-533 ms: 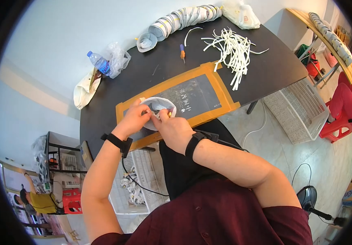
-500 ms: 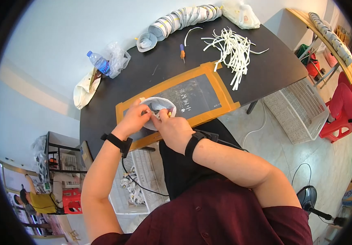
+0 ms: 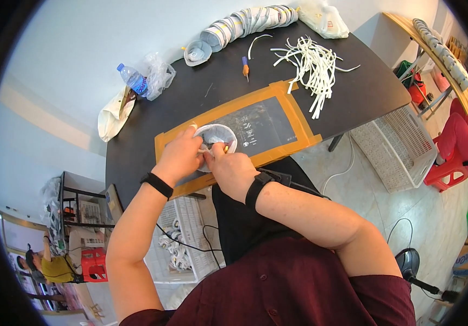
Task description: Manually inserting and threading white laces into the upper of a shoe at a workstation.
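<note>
A round, cup-shaped piece [image 3: 224, 131] in pale grey and white sits over the near left part of a dark board [image 3: 269, 122] edged with brown tape. Its open side faces up. My left hand [image 3: 179, 155] grips its left and near rim, fingers bent inward. My right hand [image 3: 233, 171] pinches the near rim, thumb and finger close to the left fingertips. A small yellow bit [image 3: 225, 149] shows by the right fingers. What lies between the fingertips is partly hidden. Black bands circle both wrists.
On the dark table [image 3: 369, 87] lie a pile of white strips [image 3: 315, 68], a blue-and-orange-handled pointed tool [image 3: 245, 68], a row of nested similar cups [image 3: 250, 24], a water bottle [image 3: 132, 79] and plastic bags [image 3: 323, 20]. White baskets [image 3: 397, 146] stand below.
My left hand has turned, its fingers now closer over the rim and the knuckles more upward. The cup-shaped piece has shifted slightly. My right hand stays nearly in place.
</note>
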### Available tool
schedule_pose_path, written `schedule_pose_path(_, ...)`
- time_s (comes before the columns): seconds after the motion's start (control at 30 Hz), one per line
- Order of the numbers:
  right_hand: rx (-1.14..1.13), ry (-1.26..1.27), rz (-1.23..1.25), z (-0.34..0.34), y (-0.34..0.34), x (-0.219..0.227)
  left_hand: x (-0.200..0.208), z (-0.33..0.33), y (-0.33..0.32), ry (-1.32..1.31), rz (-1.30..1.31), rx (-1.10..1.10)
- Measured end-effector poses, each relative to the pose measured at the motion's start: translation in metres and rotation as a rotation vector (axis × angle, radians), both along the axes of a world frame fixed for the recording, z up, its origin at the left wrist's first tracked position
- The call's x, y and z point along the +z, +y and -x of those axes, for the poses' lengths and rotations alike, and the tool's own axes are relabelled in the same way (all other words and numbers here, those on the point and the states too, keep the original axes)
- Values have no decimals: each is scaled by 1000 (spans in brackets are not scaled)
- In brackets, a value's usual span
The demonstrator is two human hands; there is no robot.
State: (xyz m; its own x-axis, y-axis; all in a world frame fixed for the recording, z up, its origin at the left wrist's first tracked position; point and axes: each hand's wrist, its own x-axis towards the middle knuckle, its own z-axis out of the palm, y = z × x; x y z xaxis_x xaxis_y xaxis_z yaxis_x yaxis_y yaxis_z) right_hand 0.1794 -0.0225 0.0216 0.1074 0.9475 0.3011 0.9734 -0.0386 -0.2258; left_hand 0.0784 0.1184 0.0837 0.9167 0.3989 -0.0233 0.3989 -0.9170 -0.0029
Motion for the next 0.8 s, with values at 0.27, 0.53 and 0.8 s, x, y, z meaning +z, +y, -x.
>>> schedule_pose_path(0.27,-11,28,-11,2,1,0,-1,-4,1,30,6,76)
schedule_pose_path(0.53,-16,-8,8,0,1,1,-12,3,8,-118,139,139)
schedule_pose_path(0.8,-4,47,28,-3,12,2,-25,7,13,-339,124,39)
